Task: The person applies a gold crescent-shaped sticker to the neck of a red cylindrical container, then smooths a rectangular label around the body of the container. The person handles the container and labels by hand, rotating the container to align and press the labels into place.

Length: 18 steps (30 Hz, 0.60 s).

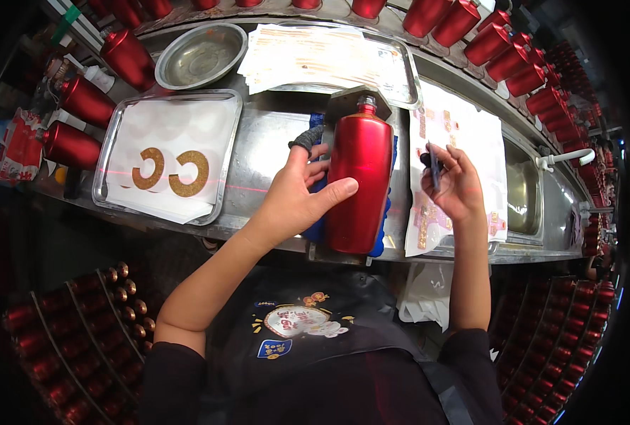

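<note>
A glossy red bottle (361, 180) with a short clear neck lies on a blue cloth (391, 184) in a metal holder (357, 99). My left hand (302, 188) grips its left side, thumb across the front and fingers along the edge. A dark wrap covers one fingertip. To the right of the bottle, my right hand (456, 183) pinches a small, dark, flat tool (434, 170); its exact kind is unclear. Beneath that hand spread white sheets (478, 142) bearing pink and gold decals.
At left, a metal tray (231, 134) holds white paper with two gold C-shaped decals (189, 173). Behind stand a metal bowl (203, 57) and a stack of printed sheets (308, 53). A sink (521, 188) is at right. Red bottles (127, 60) line the back and sides.
</note>
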Each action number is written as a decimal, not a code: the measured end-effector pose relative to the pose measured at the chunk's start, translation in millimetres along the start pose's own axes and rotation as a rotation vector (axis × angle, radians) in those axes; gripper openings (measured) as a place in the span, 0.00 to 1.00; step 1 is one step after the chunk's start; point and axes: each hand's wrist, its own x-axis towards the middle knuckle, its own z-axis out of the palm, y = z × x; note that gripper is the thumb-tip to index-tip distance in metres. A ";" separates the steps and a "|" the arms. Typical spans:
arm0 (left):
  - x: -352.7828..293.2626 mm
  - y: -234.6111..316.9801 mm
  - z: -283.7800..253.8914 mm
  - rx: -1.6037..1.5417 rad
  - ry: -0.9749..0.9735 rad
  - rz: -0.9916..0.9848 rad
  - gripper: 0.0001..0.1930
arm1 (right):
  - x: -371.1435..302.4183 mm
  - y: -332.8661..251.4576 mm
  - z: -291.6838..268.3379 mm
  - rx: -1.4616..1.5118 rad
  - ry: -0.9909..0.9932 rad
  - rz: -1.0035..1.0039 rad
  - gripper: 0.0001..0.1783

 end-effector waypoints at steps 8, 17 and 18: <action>1.5 -7.4 8.1 0.076 0.042 0.098 0.39 | -56.2 55.5 76.6 -0.692 -0.021 -0.338 0.17; -3.6 -11.5 24.3 0.128 0.161 0.217 0.37 | -47.8 87.1 72.4 -0.844 -0.032 -0.629 0.28; -7.1 -12.3 30.6 0.234 0.152 0.236 0.38 | -49.5 89.0 66.9 -0.805 -0.033 -0.642 0.28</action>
